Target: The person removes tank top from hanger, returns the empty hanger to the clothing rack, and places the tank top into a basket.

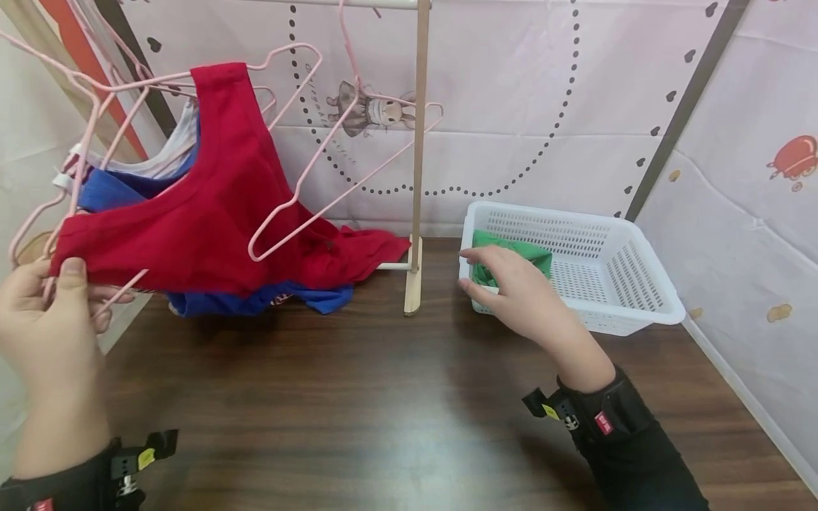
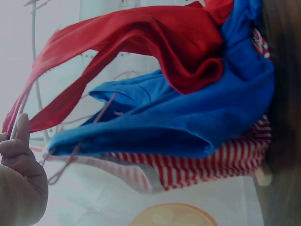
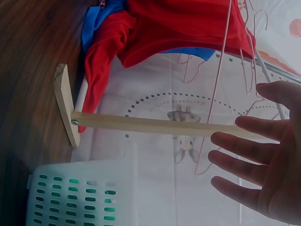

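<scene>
At the left, my left hand (image 1: 54, 319) pinches a strap of a red tank top (image 1: 224, 177) between thumb and fingers, along with the end of a pink hanger (image 1: 143, 83). The top's other strap lies over that hanger's far side. In the left wrist view, the left hand (image 2: 21, 165) shows at the edge, with the red top (image 2: 131, 33) draping away from it. My right hand (image 1: 524, 298) holds nothing and hovers at the near left corner of a white basket (image 1: 639, 291), beside a green cloth (image 1: 530, 252) inside. Its fingers are spread in the right wrist view.
Behind the red top hang a blue garment (image 2: 188, 113) and a red-and-white striped one (image 2: 211, 165). A bare pink hanger (image 1: 348, 188) hangs by the rack's wooden post (image 1: 420, 142), which stands on a wooden foot (image 1: 413, 298). Printed curtain surrounds the brown table (image 1: 358, 397).
</scene>
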Tool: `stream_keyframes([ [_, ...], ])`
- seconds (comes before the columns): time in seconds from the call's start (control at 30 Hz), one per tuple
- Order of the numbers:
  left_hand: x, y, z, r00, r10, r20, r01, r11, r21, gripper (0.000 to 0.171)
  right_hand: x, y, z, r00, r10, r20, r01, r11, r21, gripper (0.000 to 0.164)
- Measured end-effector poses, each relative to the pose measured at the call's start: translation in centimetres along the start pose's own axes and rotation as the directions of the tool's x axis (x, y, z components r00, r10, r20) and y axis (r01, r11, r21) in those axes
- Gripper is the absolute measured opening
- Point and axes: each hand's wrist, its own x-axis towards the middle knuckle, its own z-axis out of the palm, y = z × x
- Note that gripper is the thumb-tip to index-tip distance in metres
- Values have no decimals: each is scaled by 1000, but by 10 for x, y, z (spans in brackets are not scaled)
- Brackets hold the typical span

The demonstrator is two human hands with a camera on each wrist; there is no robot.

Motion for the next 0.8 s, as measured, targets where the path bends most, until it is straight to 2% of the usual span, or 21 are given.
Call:
stream_keyframes([
  [0.17,-1,-7,-11,1000,-6,8,8,979,-204,38,-1,0,3,1000,-6,4,6,1000,-3,50],
  [0.33,-1,-16,-17,999,40,-3,-38,922,-385,29,-1,0,5,1000,-17,-10,17,1000,-3,49],
  [0.4,-2,-17,-21,998,57,5,-50,915,-401,27,-1,0,6,999,-24,-23,24,1000,-6,48],
  [0.53,-4,-19,-26,994,106,41,-82,917,-390,22,-1,0,6,998,-43,-52,43,999,-4,46],
  [0.6,-3,-20,-27,991,122,58,-86,902,-423,18,-1,-1,5,996,-51,-66,51,999,4,45],
  [0.63,-4,-20,-27,989,136,58,-100,904,-415,16,-2,-1,5,996,-53,-73,54,998,10,45],
  [0.8,-5,-21,-29,971,218,98,-154,884,-441,11,-3,-2,6,992,-64,-105,67,997,26,43],
])
